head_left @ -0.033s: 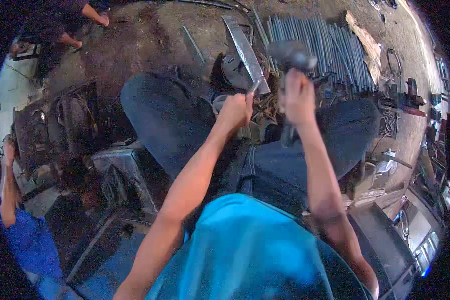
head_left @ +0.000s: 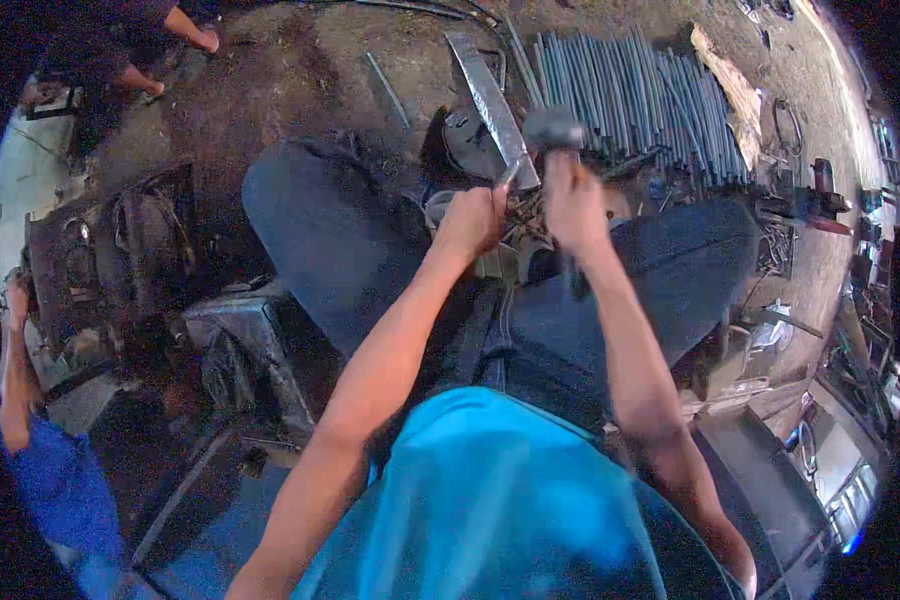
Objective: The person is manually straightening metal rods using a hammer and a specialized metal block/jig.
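My left hand (head_left: 475, 218) is closed round a short thin metal piece (head_left: 511, 173). Its tip meets the near end of a long flat metal strip (head_left: 486, 98), shiny and blade-like; whether the two are joined I cannot tell. The strip slants away from me over a dark rounded block (head_left: 464, 140) between my knees. A hammer (head_left: 553, 128) with a dark, blurred head is gripped in my right hand (head_left: 575, 212). The head is just right of the strip's near end, and the handle runs back below my fist.
Many thin metal rods (head_left: 635, 95) lie side by side at the far right, beside a torn tan sheet (head_left: 727, 85). One loose rod (head_left: 388, 90) lies left of the strip. Another person's arm (head_left: 15, 375) shows at left. A dark box-like block (head_left: 245, 325) stands by my left thigh.
My right hand and the hammer have moved left, and the hammer head is lower and closer to the strip. My left hand and the strip have hardly moved.
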Demonstrator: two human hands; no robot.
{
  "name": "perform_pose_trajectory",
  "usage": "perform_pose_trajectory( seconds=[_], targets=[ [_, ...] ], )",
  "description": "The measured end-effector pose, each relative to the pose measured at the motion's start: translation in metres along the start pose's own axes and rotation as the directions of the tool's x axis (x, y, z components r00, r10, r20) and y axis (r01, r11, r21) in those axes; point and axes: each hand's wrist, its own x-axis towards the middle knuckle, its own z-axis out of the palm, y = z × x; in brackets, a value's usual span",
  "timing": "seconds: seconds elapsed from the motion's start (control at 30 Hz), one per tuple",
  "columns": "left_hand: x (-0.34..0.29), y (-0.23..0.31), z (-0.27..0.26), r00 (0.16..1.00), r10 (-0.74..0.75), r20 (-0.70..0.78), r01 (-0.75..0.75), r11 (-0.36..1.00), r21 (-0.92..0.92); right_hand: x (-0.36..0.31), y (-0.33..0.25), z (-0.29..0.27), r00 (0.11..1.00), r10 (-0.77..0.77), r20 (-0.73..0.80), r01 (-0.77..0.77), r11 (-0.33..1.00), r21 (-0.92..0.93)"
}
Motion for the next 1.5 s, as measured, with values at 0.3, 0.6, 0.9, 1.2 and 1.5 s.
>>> perform_pose_trajectory(
  seconds=[0.3,0.6,0.9,1.2,1.5],
  targets=[
    [0.007,-0.007,0.003,0.998,-0.046,0.042,0.045,0.999,0.03,0.015,-0.081,-0.038,0.921,0.348,0.173,-0.389,0.838,0.382],
    [0.01,-0.016,0.01,0.996,-0.083,0.039,0.083,0.997,0.005,0.001,-0.018,0.002,0.997,0.009,0.076,-0.015,0.997,0.07],
    [0.003,-0.018,0.005,0.999,0.011,0.043,-0.01,1.0,-0.025,0.026,-0.076,-0.042,0.894,0.397,0.206,-0.446,0.824,0.349],
    [0.008,0.003,-0.003,0.992,-0.113,0.05,0.116,0.992,-0.045,0.005,-0.003,0.0,0.995,0.026,0.096,-0.025,1.0,-0.016],
    [-0.01,-0.014,-0.002,1.0,-0.01,-0.017,0.009,1.0,-0.02,0.029,-0.085,-0.039,0.938,0.284,0.2,-0.34,0.864,0.372]
  ],
)
